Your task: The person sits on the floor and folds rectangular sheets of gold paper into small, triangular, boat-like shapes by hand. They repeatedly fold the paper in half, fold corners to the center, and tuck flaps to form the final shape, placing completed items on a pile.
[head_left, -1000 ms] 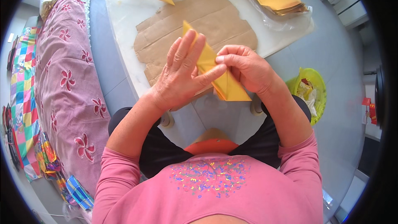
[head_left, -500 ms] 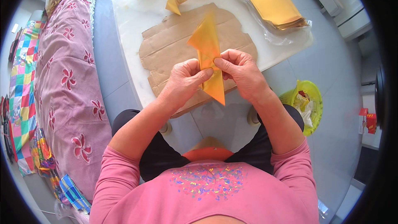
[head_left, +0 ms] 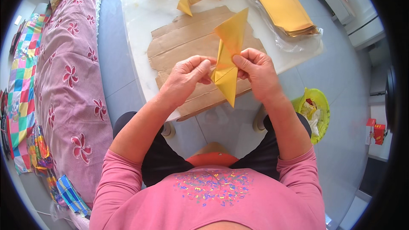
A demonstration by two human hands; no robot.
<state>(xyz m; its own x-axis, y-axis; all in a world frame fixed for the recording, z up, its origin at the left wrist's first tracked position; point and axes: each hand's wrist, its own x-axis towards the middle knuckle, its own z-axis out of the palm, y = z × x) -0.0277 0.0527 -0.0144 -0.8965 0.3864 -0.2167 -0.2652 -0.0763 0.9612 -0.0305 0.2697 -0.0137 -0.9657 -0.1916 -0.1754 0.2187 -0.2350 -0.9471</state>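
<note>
A folded sheet of gold paper is held up over the cardboard, its pointed ends aimed away from me and toward me. My right hand pinches its right edge near the middle, thumb on top. At the opposite edge, my left hand has its thumb and forefinger pressed together on the paper's side; the exact grip there is partly hidden. Creases run across the near half. Beneath lies a flat piece of brown cardboard on the white table.
Several folded gold paper shapes sit along the table's far side. At the far right rests a stack of gold sheets on clear plastic. A yellow-green bin stands right of my knee. A pink flowered cover stretches along the left.
The paper has shifted slightly right and turned, its near part now showing a creased, opened fold. My left hand has moved from on top of the paper to its left edge.
</note>
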